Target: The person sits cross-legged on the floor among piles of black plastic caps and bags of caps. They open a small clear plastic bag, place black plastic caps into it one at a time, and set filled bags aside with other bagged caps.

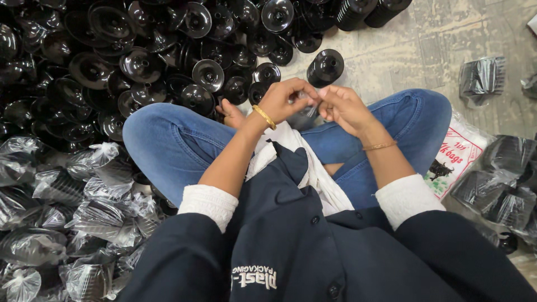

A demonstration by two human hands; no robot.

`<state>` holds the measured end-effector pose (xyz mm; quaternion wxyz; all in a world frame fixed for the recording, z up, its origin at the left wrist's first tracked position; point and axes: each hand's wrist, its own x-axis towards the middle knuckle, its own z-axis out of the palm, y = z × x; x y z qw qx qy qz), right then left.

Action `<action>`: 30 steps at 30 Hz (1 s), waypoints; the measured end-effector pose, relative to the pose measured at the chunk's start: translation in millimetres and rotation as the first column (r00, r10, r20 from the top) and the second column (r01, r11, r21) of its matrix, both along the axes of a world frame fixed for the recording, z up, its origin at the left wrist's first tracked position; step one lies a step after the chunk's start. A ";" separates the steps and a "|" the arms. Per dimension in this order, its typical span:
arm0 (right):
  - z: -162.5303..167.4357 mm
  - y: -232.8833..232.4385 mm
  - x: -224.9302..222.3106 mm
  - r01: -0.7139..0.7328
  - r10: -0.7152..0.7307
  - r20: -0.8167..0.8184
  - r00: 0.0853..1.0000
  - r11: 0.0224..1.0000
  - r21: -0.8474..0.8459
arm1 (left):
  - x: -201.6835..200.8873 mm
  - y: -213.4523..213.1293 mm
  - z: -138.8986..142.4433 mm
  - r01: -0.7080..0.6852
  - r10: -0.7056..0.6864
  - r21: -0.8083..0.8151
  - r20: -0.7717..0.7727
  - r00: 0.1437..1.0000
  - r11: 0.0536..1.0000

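Observation:
I sit cross-legged on the floor in blue jeans. My left hand and my right hand meet above my lap, fingers pinched on a small clear plastic bag held between them. The bag is mostly hidden by my fingers, so what it holds cannot be told. Each wrist wears a gold bangle. A stack of black plastic lids stands on the floor just beyond my hands.
A large heap of loose black round lids covers the floor at upper left. Tied clear bags packed with black stacks pile up at lower left. More bagged black stacks lie at right, beside a printed white bag.

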<state>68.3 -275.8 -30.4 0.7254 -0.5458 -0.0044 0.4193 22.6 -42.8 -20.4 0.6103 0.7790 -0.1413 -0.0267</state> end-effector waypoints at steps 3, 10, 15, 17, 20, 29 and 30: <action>-0.3 -0.8 -2.4 0.018 -0.017 -0.036 0.999 0.999 0.044 | -6.8 -1.5 19.9 -0.034 -0.012 0.179 0.251 0.968 0.983; 3.8 1.9 -3.3 0.034 -0.028 -0.047 0.998 0.992 0.118 | -11.6 8.8 48.2 0.006 -0.189 0.445 0.369 0.910 0.896; 3.0 3.8 -3.6 -0.031 0.033 -0.044 0.999 0.998 0.060 | -13.3 7.6 53.2 0.040 -0.092 0.225 0.225 0.970 0.974; 3.1 3.9 -4.0 -0.008 0.012 -0.059 0.998 0.997 0.072 | -12.9 7.9 51.6 0.054 -0.090 0.177 0.203 0.975 0.983; 3.8 3.3 -4.7 -0.004 0.015 -0.087 0.996 0.992 0.123 | -12.5 10.0 47.1 0.077 -0.103 0.125 0.212 0.972 0.989; 2.2 6.9 -6.6 -0.057 0.071 -0.115 0.991 0.990 0.125 | -19.2 4.6 35.4 0.118 -0.134 0.110 0.147 0.980 0.987; 2.1 7.0 -7.1 -0.068 0.080 -0.089 0.993 0.990 0.126 | -19.1 4.7 33.8 0.101 -0.116 0.093 0.182 0.976 0.991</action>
